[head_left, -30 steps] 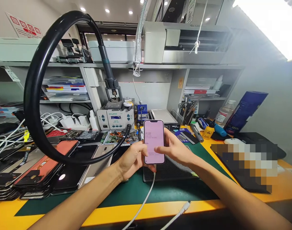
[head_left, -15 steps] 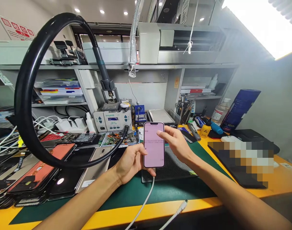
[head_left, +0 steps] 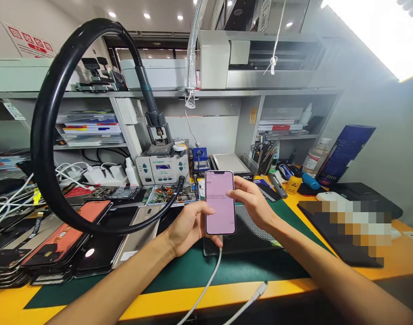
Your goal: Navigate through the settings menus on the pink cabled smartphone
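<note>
A smartphone (head_left: 220,212) with a pinkish lit screen and lines of text is held upright in front of me. My left hand (head_left: 189,228) grips its lower left side, the thumb lying over the screen. On the other edge my right hand (head_left: 255,201) holds the phone too, its thumb over the screen and its other fingers partly hidden behind. A white cable (head_left: 211,280) runs down from below the phone, past my left little finger; the plug end is hidden. Beneath the phone lies a black perforated plate (head_left: 253,225) on a green mat (head_left: 179,275).
A second cable end (head_left: 260,289) sticks up at the front edge. Several phones and phone parts (head_left: 64,230) are stacked at left, under a thick black hose (head_left: 40,113). Behind stand a rework station (head_left: 164,167) and a tray of boards (head_left: 175,194). Bottles (head_left: 294,183) stand right.
My left thumb has moved from the phone's edge further onto the screen. The right thumb is slightly lower, and the on-screen text has shifted upward. The whole view has moved slightly.
</note>
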{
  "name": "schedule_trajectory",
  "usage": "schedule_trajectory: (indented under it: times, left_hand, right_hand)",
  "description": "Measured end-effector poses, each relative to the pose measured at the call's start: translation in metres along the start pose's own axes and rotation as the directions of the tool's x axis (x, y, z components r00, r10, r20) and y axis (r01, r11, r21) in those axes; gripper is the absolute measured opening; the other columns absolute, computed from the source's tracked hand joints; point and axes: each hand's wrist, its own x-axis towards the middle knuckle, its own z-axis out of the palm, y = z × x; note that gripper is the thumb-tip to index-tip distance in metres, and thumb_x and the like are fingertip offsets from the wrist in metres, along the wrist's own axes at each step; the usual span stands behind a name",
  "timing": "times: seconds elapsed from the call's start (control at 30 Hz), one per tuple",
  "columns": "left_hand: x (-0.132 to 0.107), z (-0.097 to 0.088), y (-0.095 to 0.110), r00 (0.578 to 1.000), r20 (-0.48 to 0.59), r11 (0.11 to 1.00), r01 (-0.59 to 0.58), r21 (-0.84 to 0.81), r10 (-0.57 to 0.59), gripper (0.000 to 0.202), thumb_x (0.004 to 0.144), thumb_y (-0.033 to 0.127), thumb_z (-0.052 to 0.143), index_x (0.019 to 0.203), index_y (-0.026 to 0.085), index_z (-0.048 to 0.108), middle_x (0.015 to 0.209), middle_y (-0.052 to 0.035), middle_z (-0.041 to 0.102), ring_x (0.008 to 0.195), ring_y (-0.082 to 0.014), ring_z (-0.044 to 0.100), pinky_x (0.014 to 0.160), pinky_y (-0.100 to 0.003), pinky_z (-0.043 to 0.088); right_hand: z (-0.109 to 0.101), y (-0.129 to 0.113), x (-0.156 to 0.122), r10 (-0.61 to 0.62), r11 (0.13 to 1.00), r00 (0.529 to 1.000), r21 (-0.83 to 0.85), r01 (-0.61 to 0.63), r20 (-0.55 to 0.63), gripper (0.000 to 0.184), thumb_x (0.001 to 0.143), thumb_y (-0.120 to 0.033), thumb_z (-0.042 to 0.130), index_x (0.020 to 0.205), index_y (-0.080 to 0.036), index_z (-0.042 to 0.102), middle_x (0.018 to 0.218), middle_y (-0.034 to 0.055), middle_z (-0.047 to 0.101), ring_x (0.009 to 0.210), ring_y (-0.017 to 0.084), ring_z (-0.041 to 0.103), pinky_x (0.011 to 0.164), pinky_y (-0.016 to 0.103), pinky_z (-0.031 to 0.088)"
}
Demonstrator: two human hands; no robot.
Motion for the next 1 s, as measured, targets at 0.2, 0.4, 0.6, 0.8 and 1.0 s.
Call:
schedule_trajectory:
  times: [0.2,0.4,0.6,0.8,1.0]
  left_hand:
    - [0.001,-0.004,0.012,0.997,0.025,0.993,-0.072,-0.092,0.074,0.049,0.093,0.035,0.048,0.132,0.009,0.063,0.112,-0.0198,0.072,0.082,-0.0283,0.07,0.054,-0.039,0.061]
    - [0.002,-0.005,0.017,0.995,0.053,0.988,-0.075,-0.134,0.082,0.056,0.101,0.041,0.038,0.146,0.012,0.054,0.112,-0.0197,0.072,0.078,-0.0274,0.071,0.056,-0.041,0.062]
    - [0.002,-0.004,0.015,0.996,0.039,0.988,-0.079,-0.131,0.085,0.056,0.102,0.044,0.038,0.148,0.015,0.054,0.117,-0.0185,0.07,0.081,-0.027,0.069,0.053,-0.039,0.061]
    - [-0.001,0.0,0.017,0.997,0.034,0.99,-0.07,-0.122,0.075,0.059,0.103,0.047,0.035,0.148,0.014,0.054,0.117,-0.0204,0.07,0.085,-0.0288,0.07,0.051,-0.035,0.06]
    - [0.0,0.0,0.017,0.998,0.02,0.99,-0.063,-0.126,0.066,0.061,0.102,0.051,0.037,0.146,0.012,0.057,0.122,-0.0219,0.069,0.089,-0.0307,0.071,0.051,-0.036,0.06]
  right_hand:
    - [0.003,-0.003,-0.01,0.164,0.986,0.943,-0.037,-0.161,0.29,0.063,0.07,-0.016,0.072,0.13,-0.025,0.055,0.119,0.004,0.071,0.105,0.024,0.067,0.088,0.038,0.055]
    - [0.009,0.008,-0.016,0.135,0.99,0.928,-0.097,-0.107,0.347,0.078,0.073,-0.012,0.073,0.143,-0.029,0.04,0.112,0.002,0.07,0.103,0.023,0.069,0.086,0.038,0.058]
    - [0.012,0.016,-0.012,0.084,0.99,0.957,-0.129,-0.05,0.277,0.057,0.086,-0.019,0.066,0.137,-0.025,0.043,0.123,0.0054,0.065,0.114,0.022,0.065,0.098,0.04,0.055]
    - [0.011,0.017,-0.011,0.099,0.99,0.959,-0.125,-0.068,0.266,0.055,0.088,-0.021,0.067,0.138,-0.024,0.043,0.129,0.0064,0.063,0.116,0.023,0.063,0.102,0.041,0.052]
    - [0.009,0.014,-0.012,0.102,0.989,0.971,-0.127,-0.075,0.217,0.05,0.084,-0.023,0.066,0.131,-0.024,0.052,0.126,0.0055,0.064,0.117,0.025,0.06,0.102,0.044,0.049]
